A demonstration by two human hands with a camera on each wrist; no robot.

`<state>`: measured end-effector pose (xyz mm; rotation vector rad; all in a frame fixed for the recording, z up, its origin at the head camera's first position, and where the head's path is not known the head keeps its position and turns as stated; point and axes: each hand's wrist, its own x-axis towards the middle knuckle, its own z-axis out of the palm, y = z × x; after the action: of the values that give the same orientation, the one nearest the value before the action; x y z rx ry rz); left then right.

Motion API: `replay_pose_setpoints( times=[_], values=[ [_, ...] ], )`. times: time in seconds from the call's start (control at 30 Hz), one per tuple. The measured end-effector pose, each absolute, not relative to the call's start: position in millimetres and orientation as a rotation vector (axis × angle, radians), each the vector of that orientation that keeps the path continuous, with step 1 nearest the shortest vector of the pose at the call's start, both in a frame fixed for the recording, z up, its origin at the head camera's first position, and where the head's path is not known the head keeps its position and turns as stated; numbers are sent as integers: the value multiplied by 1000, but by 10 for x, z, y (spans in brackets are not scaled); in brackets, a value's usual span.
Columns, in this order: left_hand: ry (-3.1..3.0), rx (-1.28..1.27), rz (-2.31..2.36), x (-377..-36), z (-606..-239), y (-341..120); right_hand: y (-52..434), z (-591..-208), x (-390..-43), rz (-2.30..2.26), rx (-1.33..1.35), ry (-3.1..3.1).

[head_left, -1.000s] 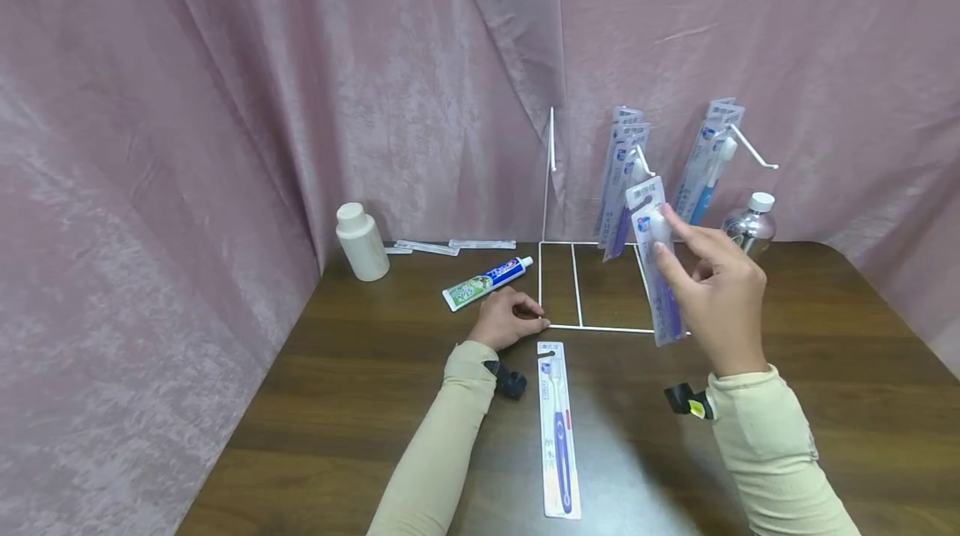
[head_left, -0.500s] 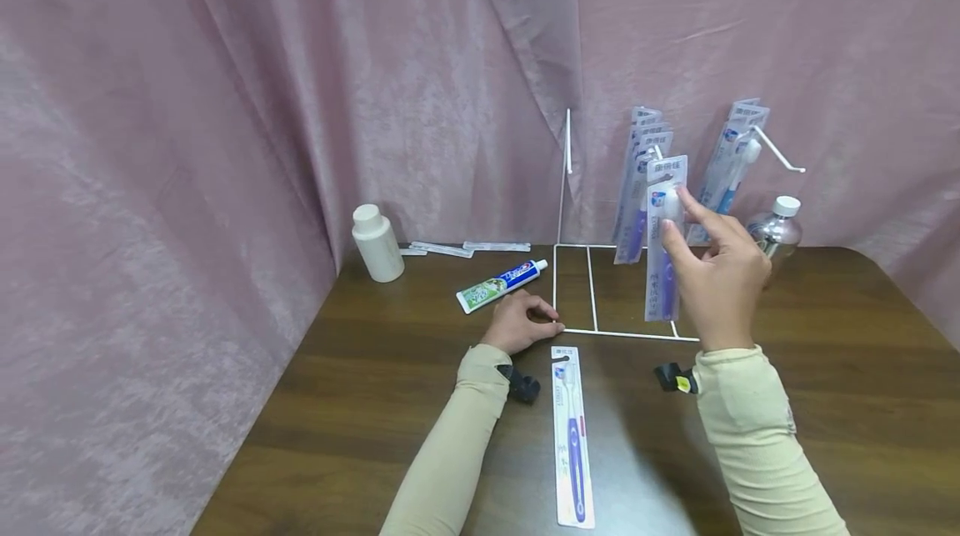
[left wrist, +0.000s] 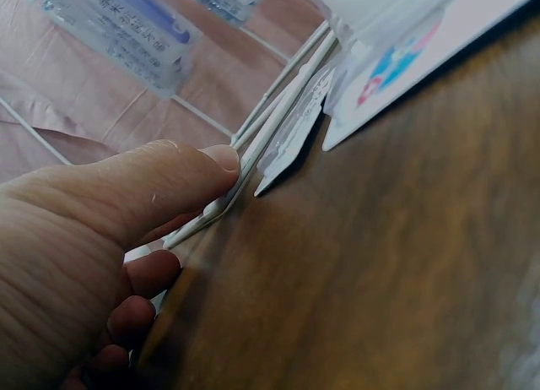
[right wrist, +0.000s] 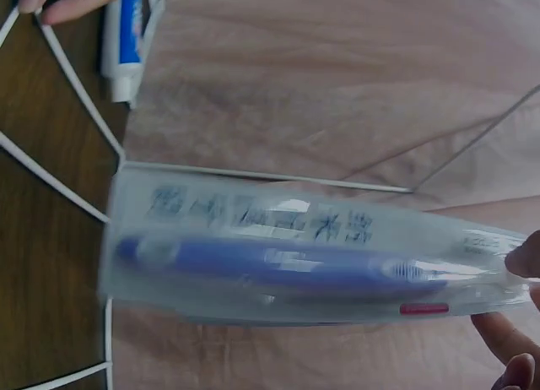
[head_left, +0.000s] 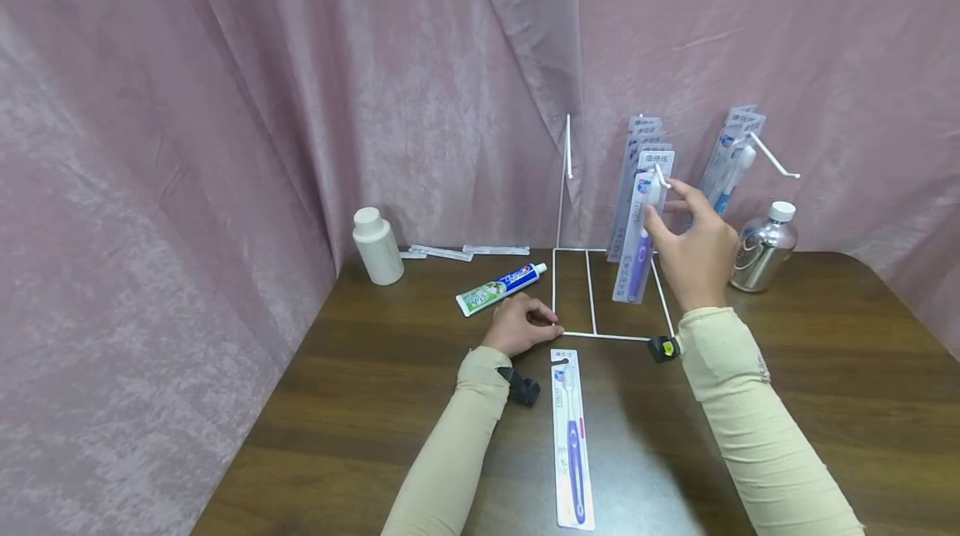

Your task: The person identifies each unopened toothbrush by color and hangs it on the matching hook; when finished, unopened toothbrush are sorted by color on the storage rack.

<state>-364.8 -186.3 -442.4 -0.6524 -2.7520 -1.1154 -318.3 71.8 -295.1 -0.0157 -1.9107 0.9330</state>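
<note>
A packaged purple toothbrush [head_left: 641, 227] is pinched near its top by the right hand [head_left: 693, 248], thumb and forefinger closed on the card while the remaining fingers are loosely spread. The pack is held upright at the tip of a white wire hook [head_left: 660, 177], directly in front of a row of like packs [head_left: 637, 152] already hung behind it. In the right wrist view the same pack [right wrist: 312, 259] is seen lengthwise, slightly blurred, with fingertips [right wrist: 527, 259] at its end; whether the hole is over the hook cannot be told.

The left hand [head_left: 517, 326] is rested on the bench [head_left: 360, 386], fingers curled, its thumb [left wrist: 181, 175] pressed on the near corner of the white wire rack base [head_left: 592, 328] — the wire [left wrist: 270, 137] is seen under the thumb tip in the left wrist view.

Just beyond the left hand lies a toothpaste tube [head_left: 498, 286]. Just on the wrist side of it, a second packaged toothbrush [head_left: 572, 440] lies flat on the bench. Farther out past the left hand stands a white bottle [head_left: 377, 246]. Beyond the right hand, on its outer side, a further hook [head_left: 772, 157] carries blue-brush packs [head_left: 731, 161], and a steel bottle [head_left: 761, 248] stands below them. A pink curtain [head_left: 300, 86] is hung behind everything.
</note>
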Motion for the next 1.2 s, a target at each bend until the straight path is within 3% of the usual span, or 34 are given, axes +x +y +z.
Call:
replay_pose_setpoints(
  times=[0.2, 0.4, 0.77, 1.03, 1.2],
  values=[
    [-2751, -656, -1105, -3664, -4433, -1881, 728, -2960, -3230, 972, -44, -1908],
    [-2741, -657, -1114, -3665, -4421, -1876, 665, -3115, -2933, 1125, -103, -1951],
    [-2738, -646, -1109, -3685, -4421, -1885, 406, -3953, -2504, 1667, 362, -2479],
    [-2726, -675, -1122, -3694, -4477, -1905, 241, -4241, -2418, 1529, 666, -2773],
    [-2738, -655, -1118, -3685, -4458, -1874, 231, -4291, -2401, 1448, 609, -2790]
  ],
)
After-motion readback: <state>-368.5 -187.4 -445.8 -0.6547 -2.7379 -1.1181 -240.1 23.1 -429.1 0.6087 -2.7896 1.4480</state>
